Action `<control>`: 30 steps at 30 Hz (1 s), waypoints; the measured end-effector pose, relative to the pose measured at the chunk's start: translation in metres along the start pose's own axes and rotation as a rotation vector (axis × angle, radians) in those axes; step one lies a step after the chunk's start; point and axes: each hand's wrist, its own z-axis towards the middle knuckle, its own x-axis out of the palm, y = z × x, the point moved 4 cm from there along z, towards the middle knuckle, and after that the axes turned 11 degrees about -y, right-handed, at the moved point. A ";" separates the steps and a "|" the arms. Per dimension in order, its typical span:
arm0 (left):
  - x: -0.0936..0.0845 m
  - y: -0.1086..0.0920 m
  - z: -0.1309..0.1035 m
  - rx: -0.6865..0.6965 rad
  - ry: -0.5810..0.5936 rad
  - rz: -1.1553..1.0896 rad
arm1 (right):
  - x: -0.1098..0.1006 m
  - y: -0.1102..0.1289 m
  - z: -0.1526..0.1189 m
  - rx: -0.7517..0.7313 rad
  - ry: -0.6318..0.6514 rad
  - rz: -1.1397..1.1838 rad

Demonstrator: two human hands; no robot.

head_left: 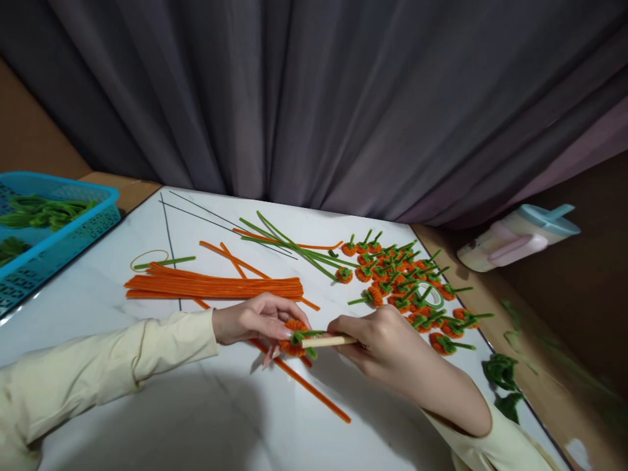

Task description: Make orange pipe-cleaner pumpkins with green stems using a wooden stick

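My left hand (pixel 258 320) pinches a small pumpkin of orange pipe cleaner (pixel 291 347) between thumb and fingers. Green pipe cleaner forms its top, with a loose end pointing right. In my right hand (pixel 385 337) is a pale wooden stick (pixel 326 341), its tip against the green top. Whether my right fingers also grip the green end is hard to see. Beneath the hands, a loose orange pipe cleaner (pixel 314 387) lies slanted on the white table (pixel 220 405). Close behind my left hand is a bundle of orange pipe cleaners (pixel 216 286).
Several finished pumpkins (pixel 392 271) crowd the right side around a tape roll (pixel 432 296). Long green pipe cleaners (pixel 289 242) and thin dark wires (pixel 201 214) lie at the back. A blue basket (pixel 73 242) stands left, a tumbler (pixel 517 239) right, dark green leaves (pixel 500 371) at the right edge.
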 end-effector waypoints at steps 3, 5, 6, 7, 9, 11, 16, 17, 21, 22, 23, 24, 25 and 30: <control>-0.001 -0.001 -0.001 0.059 -0.055 0.030 | 0.001 -0.003 0.002 0.105 0.041 0.064; 0.000 -0.003 -0.003 0.153 -0.115 0.073 | 0.003 -0.006 0.004 0.174 0.067 0.104; 0.000 -0.005 -0.005 0.219 -0.152 0.121 | 0.004 -0.008 0.005 0.205 0.074 0.114; 0.001 -0.006 -0.006 0.294 -0.197 0.197 | 0.005 -0.009 0.006 0.233 0.075 0.117; 0.004 -0.009 -0.010 0.457 -0.307 0.407 | 0.009 -0.011 0.006 0.270 0.077 0.118; 0.007 -0.011 -0.012 0.598 -0.405 0.602 | 0.012 -0.010 0.006 0.278 0.084 0.128; 0.011 -0.015 -0.013 0.689 -0.550 0.647 | 0.018 -0.007 0.005 0.269 0.094 0.177; 0.010 -0.016 -0.012 0.654 -0.580 0.618 | 0.019 -0.007 0.005 0.266 0.098 0.180; 0.010 -0.017 -0.011 0.495 -0.630 0.515 | 0.024 -0.005 0.003 0.252 0.132 0.127; 0.009 -0.016 -0.011 0.471 -0.633 0.497 | 0.026 -0.005 0.002 0.250 0.138 0.102; 0.009 -0.015 -0.011 0.453 -0.641 0.481 | 0.027 -0.004 0.001 0.245 0.141 0.077; 0.008 -0.013 -0.011 0.439 -0.651 0.467 | 0.028 -0.003 0.001 0.238 0.143 0.054; 0.006 -0.012 -0.011 0.430 -0.660 0.455 | 0.028 -0.002 0.000 0.229 0.145 0.032; 0.004 -0.011 -0.011 0.454 -0.656 0.441 | 0.027 0.004 -0.001 0.160 0.122 -0.088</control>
